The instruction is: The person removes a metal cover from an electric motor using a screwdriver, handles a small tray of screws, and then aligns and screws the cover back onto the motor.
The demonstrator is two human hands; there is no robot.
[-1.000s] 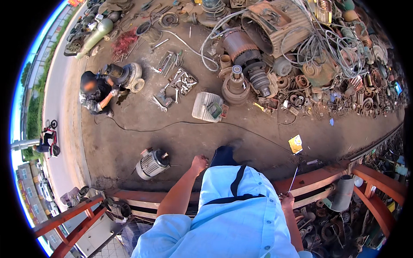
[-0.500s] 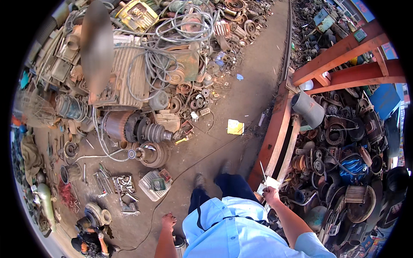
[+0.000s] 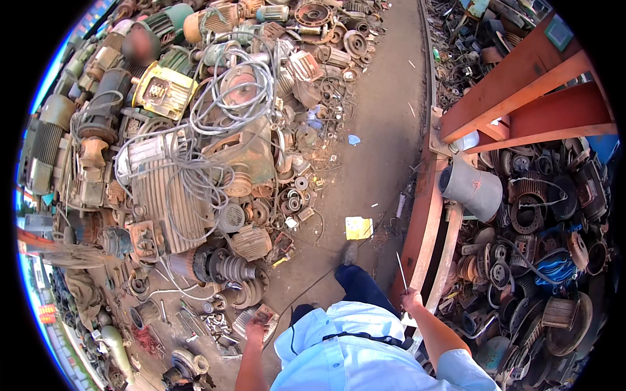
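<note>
Near the bottom centre, my left hand hangs with loosely curled fingers and nothing visible in them, just in front of a ribbed metal housing on the ground. My right hand is closed round the lower end of a thin metal rod, which points upward alongside a red steel beam. One foot is forward on the dirt ground beside a yellow flat piece. A dark cable runs along the ground by my legs.
Piled motors, including a yellow one, with coiled cables, fill the left. A dirt strip runs ahead beside a rail. Red framework, a grey metal cylinder and heaped scrap line the right. Scattered wrenches lie lower left.
The view has swung right, now facing along the dirt strip. I have stepped forward. The co-worker seen at left has mostly left the view. My right hand still grips the rod.
</note>
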